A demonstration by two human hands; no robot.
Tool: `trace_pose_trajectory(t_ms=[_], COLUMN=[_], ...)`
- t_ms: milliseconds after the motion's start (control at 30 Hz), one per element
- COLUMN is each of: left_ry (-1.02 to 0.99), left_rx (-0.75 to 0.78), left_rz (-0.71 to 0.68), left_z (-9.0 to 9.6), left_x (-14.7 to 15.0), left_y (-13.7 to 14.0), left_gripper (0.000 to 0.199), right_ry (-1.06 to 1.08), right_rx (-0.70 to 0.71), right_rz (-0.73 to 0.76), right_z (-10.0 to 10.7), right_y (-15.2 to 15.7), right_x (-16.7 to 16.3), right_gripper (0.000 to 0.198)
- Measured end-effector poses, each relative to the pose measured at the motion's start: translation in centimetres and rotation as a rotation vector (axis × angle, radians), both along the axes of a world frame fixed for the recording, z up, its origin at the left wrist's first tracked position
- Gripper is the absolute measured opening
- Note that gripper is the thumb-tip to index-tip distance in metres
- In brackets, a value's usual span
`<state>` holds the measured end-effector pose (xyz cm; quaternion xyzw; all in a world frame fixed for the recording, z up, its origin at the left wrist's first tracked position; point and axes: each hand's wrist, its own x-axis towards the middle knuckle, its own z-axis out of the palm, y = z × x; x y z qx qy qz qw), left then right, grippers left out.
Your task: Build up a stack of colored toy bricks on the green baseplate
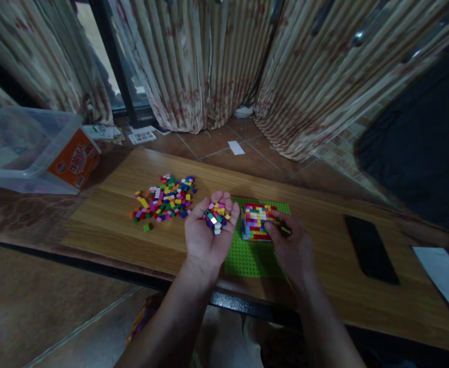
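- The left forearm rises from the bottom edge and slants up to the right; the right forearm slants up to the left, so the two converge over the bench, a long plank top of light-brown wood grain.
- The left hand is turned palm up and cupped, its fingers pointing away from the body and slightly curled. Its grip is wide, with a small heap of multicoloured plastic bricks lying loose in the palm.
- The right hand is turned back upward, wrist bent inward, thumb and fingers reaching left. Its grip is narrow, at the right side of a rectangular build of red, yellow, white and purple plastic bricks; whether it pinches a brick cannot be told.
- That build sits on a green studded plastic baseplate, just right of the left hand's fingers.
- A black flat rectangular slab lies on the bench, well to the right of the right hand.
- A scattered pile of small multicoloured plastic bricks lies left of the left hand.
- Farther off stand a clear plastic box with an orange label and striped, red-patterned cloth curtains.
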<state>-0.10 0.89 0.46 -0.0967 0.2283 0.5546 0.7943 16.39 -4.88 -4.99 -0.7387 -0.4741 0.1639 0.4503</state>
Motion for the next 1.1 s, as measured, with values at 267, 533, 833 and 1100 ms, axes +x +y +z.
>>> trace_pose_trajectory(t_ms=[267, 533, 833, 1100], left_ry=[0.024, -0.001, 0.032, 0.063], left_rx=[0.022, 0.046, 0.106, 0.104], left_rz=[-0.014, -0.094, -0.213, -0.255], left_z=[-0.1, 0.2, 0.0, -0.5], left_x=[0.2, 0.7, 1.3, 1.6], left_y=[-0.1, -0.5, -0.8, -0.8], left_gripper=[0.023, 0.025, 0.026, 0.026], right_ry=[-0.078, -0.121, -0.217, -0.325], right_rx=[0.008, 0.213, 0.190, 0.144], right_rz=[0.023, -0.040, 0.382, 0.442], right_z=[0.3, 2.0, 4.9, 4.4], right_y=[-0.1, -0.7, -0.8, -0.3], right_x=[-0.3, -1.4, -5.3, -5.2], right_gripper=[0.037, 0.025, 0.028, 0.026])
